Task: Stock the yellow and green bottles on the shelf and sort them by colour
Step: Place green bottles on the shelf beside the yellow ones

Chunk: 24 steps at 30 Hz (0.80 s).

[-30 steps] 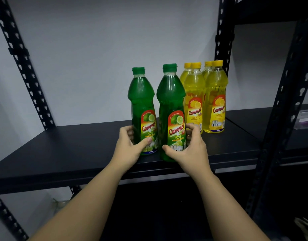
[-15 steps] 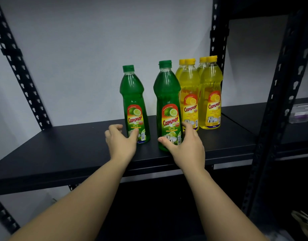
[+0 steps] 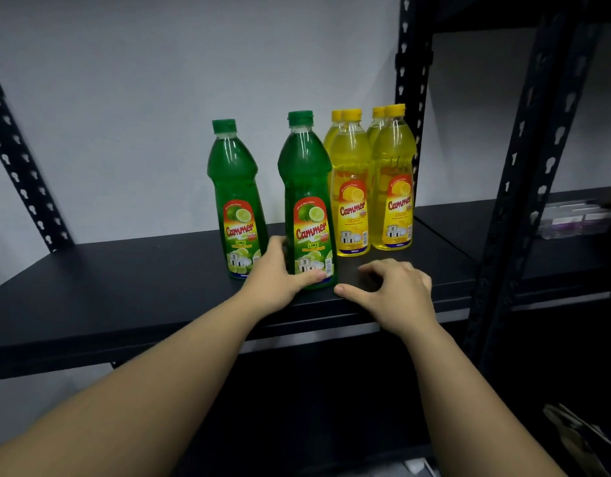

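Black metal shelf [image 3: 125, 270] against a pale wall [image 3: 159, 80]; left hand [image 3: 276, 280] grips the nearer green bottle [image 3: 307, 201], right hand [image 3: 397, 290] loosely released beside it, yellow bottles [image 3: 373, 187] beyond.

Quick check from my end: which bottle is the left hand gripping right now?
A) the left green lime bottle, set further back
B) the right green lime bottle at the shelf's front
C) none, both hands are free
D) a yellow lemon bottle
B: the left hand wraps its thumb and fingers round the base of the right green plastic lime bottle, while the right hand hovers beside it over the black metal shelf, holding nothing.
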Each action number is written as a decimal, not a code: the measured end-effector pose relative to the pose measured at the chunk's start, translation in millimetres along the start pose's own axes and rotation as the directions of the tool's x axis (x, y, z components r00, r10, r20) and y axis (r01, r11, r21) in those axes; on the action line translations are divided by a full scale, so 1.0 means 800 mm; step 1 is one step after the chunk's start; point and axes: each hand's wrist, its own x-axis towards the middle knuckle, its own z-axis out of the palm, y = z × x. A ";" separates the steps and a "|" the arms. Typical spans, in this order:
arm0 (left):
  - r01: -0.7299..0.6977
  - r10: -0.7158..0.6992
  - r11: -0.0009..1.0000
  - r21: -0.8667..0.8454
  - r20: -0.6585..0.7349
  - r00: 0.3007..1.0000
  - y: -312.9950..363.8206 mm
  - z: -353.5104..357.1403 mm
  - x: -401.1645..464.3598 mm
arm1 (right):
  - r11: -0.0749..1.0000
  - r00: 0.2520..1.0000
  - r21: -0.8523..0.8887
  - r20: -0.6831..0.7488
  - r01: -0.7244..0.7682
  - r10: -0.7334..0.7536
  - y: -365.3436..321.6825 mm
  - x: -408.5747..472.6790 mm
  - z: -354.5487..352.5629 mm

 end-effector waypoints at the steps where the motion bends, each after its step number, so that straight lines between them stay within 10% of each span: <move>1: 0.007 -0.007 1.000 0.018 -0.014 1.000 0.001 0.004 0.005 | 1.000 1.000 -0.014 -0.001 0.019 -0.019 0.000 -0.002 0.001; 24: 0.279 -0.248 0.947 0.159 -0.188 0.950 -0.004 0.044 0.155 | 0.996 0.996 -0.010 -0.012 0.092 -0.092 0.018 0.000 0.015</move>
